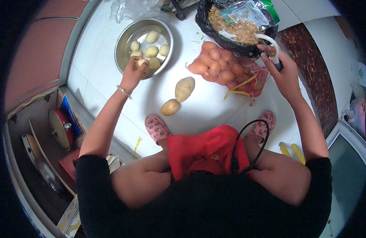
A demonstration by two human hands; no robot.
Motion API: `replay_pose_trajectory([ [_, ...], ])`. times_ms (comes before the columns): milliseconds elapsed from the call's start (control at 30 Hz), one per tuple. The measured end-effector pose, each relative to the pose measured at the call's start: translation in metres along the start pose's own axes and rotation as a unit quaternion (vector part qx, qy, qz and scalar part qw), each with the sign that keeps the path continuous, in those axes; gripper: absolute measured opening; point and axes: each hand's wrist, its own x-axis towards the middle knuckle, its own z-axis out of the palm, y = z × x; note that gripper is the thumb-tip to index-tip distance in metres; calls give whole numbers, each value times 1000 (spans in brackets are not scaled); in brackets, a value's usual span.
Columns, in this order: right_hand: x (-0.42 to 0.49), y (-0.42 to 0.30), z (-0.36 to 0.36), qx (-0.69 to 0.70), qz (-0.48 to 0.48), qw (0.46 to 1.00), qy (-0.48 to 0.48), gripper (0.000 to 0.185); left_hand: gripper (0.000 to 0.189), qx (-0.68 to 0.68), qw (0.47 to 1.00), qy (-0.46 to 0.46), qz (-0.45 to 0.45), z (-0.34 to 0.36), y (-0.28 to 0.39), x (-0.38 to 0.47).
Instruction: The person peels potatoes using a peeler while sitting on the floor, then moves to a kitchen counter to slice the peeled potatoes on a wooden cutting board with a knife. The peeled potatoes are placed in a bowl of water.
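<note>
My left hand (134,73) grips a peeled potato (141,63) at the near rim of a round steel basin (118,58). Several peeled potatoes (151,52) lie in the basin, which seems to hold water. My right hand (280,67) is closed around a peeler with a white curved frame (270,38), at the near right edge of a bin lined with a black bag (205,25). Food scraps and peelings (245,31) fill the bin. Two unpeeled potatoes (184,89) rest on the floor between my hands, end to end. A red mesh bag of potatoes (214,64) lies just before the bin.
White floor tiles (209,102) lie under everything. An open cabinet with pans and lids (61,129) stands at the left. A clear plastic bag (135,9) lies beyond the basin. Pink clogs (157,128) are on my feet, and a glass-panelled frame (349,154) is at the right.
</note>
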Motion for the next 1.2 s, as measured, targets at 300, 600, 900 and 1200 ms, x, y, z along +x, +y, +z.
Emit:
replay_pose_trajectory([
  [300, 57, 22, 4, -114, -51, 992, 33, 33, 39, 219, 970, 41, 100, 0, -29, 48],
  [600, 80, 32, 11, -242, 2, 969, 43, 41, 34, 183, 969, 52, 157, -25, -13, 64],
  [900, 98, 43, 14, -213, -15, 976, 33, 35, 31, 101, 980, 25, 169, -23, 3, 46],
  [1200, 124, 40, 5, -169, -61, 983, -29, 36, 31, 41, 987, 33, 151, -36, 24, 15],
])
